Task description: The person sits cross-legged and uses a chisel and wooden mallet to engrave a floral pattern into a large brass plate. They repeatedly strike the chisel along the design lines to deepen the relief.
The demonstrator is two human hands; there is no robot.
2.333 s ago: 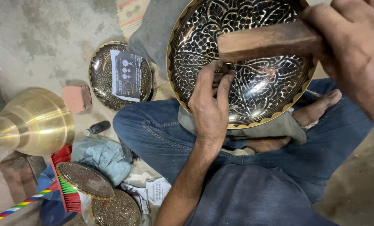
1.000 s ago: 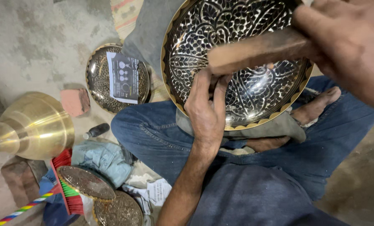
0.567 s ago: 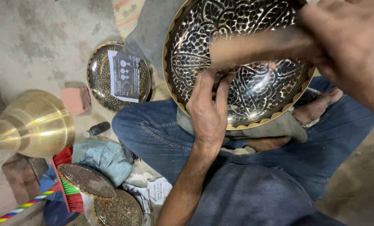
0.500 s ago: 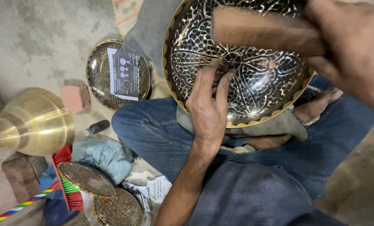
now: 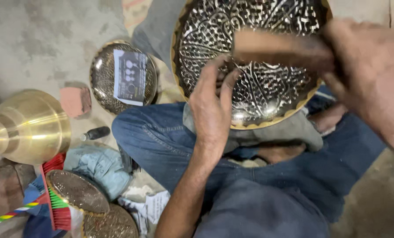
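Swung wooden block down across engraved bowl again, blurred mid-stroke; right hand wrapped around it, left hand fingers pressed together inside the near rim.

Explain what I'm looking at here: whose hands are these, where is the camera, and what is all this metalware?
The camera sits on a person's head, looking down at their lap. Their left hand rests fingers on an engraved brass bowl propped on their jeans. The right hand, blurred, grips a wooden block against the bowl's inside. On the floor lie a second engraved plate with a paper card, a plain brass vessel, a pink block and a red brush.
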